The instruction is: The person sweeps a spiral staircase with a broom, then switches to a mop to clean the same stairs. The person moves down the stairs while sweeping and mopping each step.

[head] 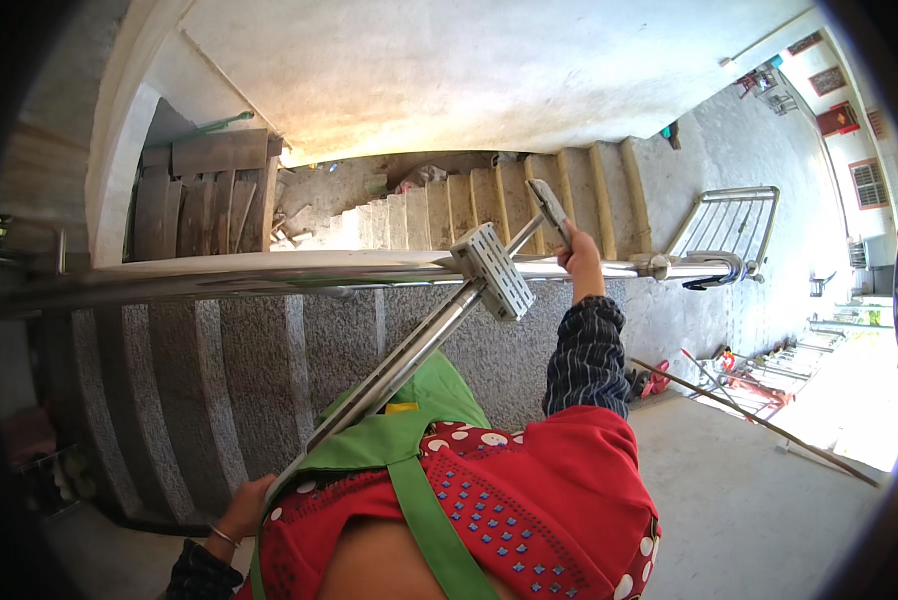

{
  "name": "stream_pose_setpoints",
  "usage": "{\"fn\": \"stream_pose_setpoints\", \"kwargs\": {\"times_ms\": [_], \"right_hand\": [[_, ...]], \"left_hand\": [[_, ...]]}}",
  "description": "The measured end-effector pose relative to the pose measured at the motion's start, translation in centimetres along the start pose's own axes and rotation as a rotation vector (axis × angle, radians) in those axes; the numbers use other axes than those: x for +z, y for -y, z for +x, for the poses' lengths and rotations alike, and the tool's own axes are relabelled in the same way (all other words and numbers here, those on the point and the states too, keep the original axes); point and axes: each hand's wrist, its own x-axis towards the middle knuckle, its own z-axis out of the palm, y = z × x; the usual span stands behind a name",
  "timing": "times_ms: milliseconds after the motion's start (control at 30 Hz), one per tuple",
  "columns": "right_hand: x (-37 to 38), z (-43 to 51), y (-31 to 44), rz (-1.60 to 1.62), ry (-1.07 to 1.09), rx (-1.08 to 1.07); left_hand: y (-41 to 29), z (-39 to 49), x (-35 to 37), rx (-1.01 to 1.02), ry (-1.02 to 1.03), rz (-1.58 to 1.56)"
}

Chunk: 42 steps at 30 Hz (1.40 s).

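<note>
A flat mop with a metal pole [389, 367] lies slantwise above the handrail. My left hand [245, 508], at the bottom left, is at the pole's near end and appears closed around it; part of the fingers is hidden. A grey slotted plastic block [492, 271] sits on the pole, over the rail. Beyond it a thin rod leads to the narrow grey mop head [546, 202]. My right hand [582, 256] grips the near end of that head. A green apron [441, 382] hangs over my red top.
A shiny metal handrail [389, 271] crosses in front of me. Beyond it concrete stairs [509, 202] run beside a pale wall [449, 75]. Speckled steps [254, 375] lie on the near side. Wooden boards [201, 202] stand far left; a metal rack [734, 225] and a long stick [756, 420] are right.
</note>
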Motion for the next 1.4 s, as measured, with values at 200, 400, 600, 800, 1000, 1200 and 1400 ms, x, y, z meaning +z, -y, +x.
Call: {"fn": "stream_pose_setpoints", "kwargs": {"times_ms": [200,400,600,800,1000,1200,1400], "right_hand": [[-1.0,0.3,1.2,-0.203,0.105,-0.276],[1.7,0.6,-9.0,-0.051,-0.022,-0.382],[-0.5,0.8,-7.0,-0.031,0.087,-0.383],[-3.6,1.8,2.2,0.080,0.064,-0.205],[-1.0,1.7,5.4,0.093,0.254,-0.198],[0.0,1.8,6.1,0.115,0.344,-0.117],[-0.7,3.4,7.4,0.257,0.256,-0.345]], "left_hand": [[0.7,-0.6,0.5,-0.050,0.095,-0.353],[-1.9,0.1,0.0,-0.127,0.174,-0.482],[-1.5,0.1,-0.7,-0.112,0.153,-0.439],[0.2,-0.5,-0.2,-0.077,0.079,-0.077],[-0.4,-1.3,1.3,-0.068,0.022,-0.114],[-1.3,-1.7,2.0,-0.075,-0.040,0.070],[-2.6,-1.6,1.8,-0.118,-0.074,0.265]]}}
